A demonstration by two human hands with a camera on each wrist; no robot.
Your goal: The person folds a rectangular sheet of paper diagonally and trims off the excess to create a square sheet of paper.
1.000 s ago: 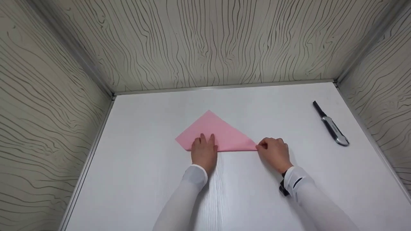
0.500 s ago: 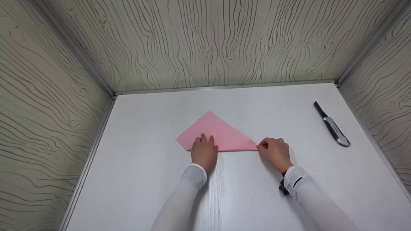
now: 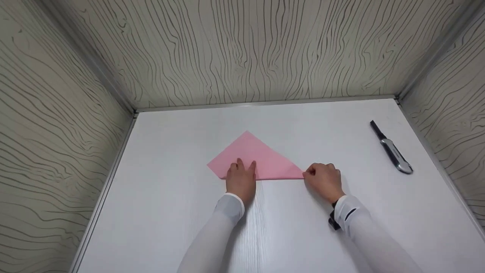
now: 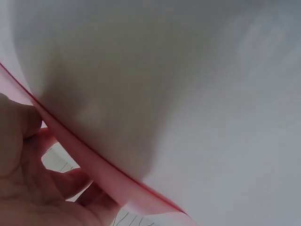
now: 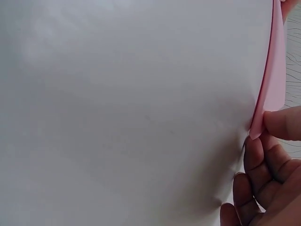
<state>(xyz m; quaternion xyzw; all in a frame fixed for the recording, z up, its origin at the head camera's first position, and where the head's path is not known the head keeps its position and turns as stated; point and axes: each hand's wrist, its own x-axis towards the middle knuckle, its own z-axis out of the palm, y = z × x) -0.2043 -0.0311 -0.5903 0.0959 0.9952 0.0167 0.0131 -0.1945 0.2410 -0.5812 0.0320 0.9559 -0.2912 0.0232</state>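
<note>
Soft glare on tabletop (image 3: 258, 231); wrist views dimmer, shadowed.

The right hand (image 5: 281, 190) pinches a pointed corner of the folded pink paper (image 5: 275, 80) — thumb (image 5: 284, 124) on its face, forefinger (image 5: 254, 149) at its tip — with the other fingers (image 5: 242, 190) bent near the white worktop (image 5: 131, 113). Part of the left hand (image 5: 289, 6) shows farther along the paper's long edge, before the line-patterned wall (image 5: 294, 70).

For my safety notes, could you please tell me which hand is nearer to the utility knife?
Right: the right hand, pinching the pink paper, is left of the utility knife; the left hand lies farther left, on the paper.
</note>
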